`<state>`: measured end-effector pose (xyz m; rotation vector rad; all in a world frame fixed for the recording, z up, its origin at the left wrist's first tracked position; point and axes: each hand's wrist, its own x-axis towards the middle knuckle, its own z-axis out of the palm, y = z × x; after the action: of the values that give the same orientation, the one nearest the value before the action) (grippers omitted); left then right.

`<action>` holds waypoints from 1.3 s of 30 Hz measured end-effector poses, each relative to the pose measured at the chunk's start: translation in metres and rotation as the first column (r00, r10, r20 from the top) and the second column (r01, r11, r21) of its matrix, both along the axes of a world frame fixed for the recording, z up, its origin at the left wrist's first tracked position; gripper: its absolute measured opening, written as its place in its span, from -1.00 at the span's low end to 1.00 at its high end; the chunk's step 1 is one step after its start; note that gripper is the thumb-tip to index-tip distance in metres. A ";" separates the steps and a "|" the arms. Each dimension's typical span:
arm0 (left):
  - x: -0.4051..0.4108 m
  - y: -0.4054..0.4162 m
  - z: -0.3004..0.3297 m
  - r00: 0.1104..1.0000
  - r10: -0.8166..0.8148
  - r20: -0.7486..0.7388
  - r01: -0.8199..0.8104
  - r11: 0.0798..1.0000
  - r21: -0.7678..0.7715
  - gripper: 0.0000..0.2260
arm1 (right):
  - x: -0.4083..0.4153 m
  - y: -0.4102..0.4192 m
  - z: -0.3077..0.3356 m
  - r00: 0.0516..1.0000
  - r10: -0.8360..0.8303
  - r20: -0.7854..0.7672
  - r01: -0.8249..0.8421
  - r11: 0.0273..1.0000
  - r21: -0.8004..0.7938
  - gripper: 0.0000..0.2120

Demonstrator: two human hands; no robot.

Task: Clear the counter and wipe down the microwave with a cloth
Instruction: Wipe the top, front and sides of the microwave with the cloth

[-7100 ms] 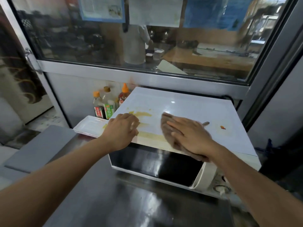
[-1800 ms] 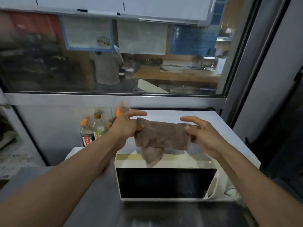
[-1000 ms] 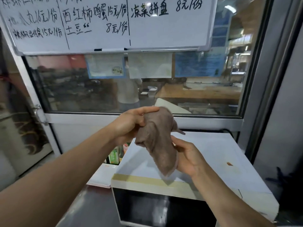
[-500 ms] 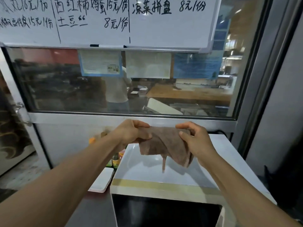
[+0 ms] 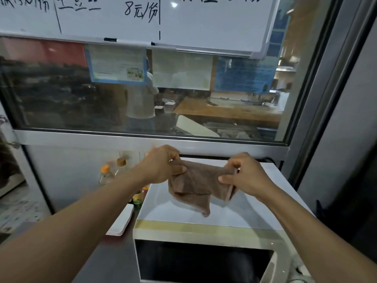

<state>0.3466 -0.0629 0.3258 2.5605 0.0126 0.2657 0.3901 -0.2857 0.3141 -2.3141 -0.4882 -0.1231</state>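
A: In the head view, what is sitting at the centre of the frame?

B: A brown, soft, folded cloth (image 5: 199,183) is hanging in the air above the top of a white box-shaped microwave with a dark glass door (image 5: 206,223). Both hands are holding it up, and it is not touching the microwave.

A: How are the hands gripping?

B: The left hand (image 5: 161,166), just left of centre, is pinching the cloth's upper left edge between thumb and curled fingers. The right hand (image 5: 243,175), just right of centre, is pinching the upper right edge in the same way, so the top edge is running taut between them. A loose corner is drooping toward the microwave's top.

A: And the microwave itself?

B: It is filling the lower centre and lower right, with a yellowish strip running along the front edge of its top.

A: Anything beside it?

B: Left of it, a stack of white rectangular plates (image 5: 122,221) is lying on the dark counter (image 5: 114,260). Behind those, clear sauce bottles with orange and brown caps (image 5: 106,174) are standing against the wall. A glass window in a metal frame (image 5: 142,103) is spanning the middle, and a white board with handwritten black characters (image 5: 204,23) is hanging across the top.
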 end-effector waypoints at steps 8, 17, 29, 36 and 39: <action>0.023 -0.004 -0.019 0.943 0.056 0.329 -0.171 0.928 0.331 -0.84 | 0.034 0.011 -0.024 0.875 0.112 0.471 0.006 0.970 -0.242 -0.83; 0.004 0.035 -0.076 0.993 -0.122 -0.001 0.121 0.988 0.096 -0.85 | 0.032 0.009 -0.063 0.897 0.381 0.223 -0.299 0.896 -0.328 -0.74; 0.019 0.065 -0.103 0.990 0.115 -0.080 -0.108 0.989 0.097 -0.60 | 0.077 0.022 -0.108 0.830 0.554 0.064 -0.481 0.770 -0.418 -0.56; 0.028 0.077 -0.105 0.992 0.081 -0.096 -0.080 0.997 0.006 -0.53 | 0.126 0.068 -0.108 0.944 0.309 0.114 -0.210 0.832 -0.514 -0.51; 0.027 0.078 -0.109 0.991 0.098 -0.090 -0.103 0.994 -0.048 -0.51 | 0.100 0.118 -0.112 0.908 0.405 0.105 -0.313 0.825 -0.470 -0.54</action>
<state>0.3738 0.0148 0.2164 2.5204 0.1796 0.1883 0.4898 -0.1673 0.2025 -2.6098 -1.1577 -0.0637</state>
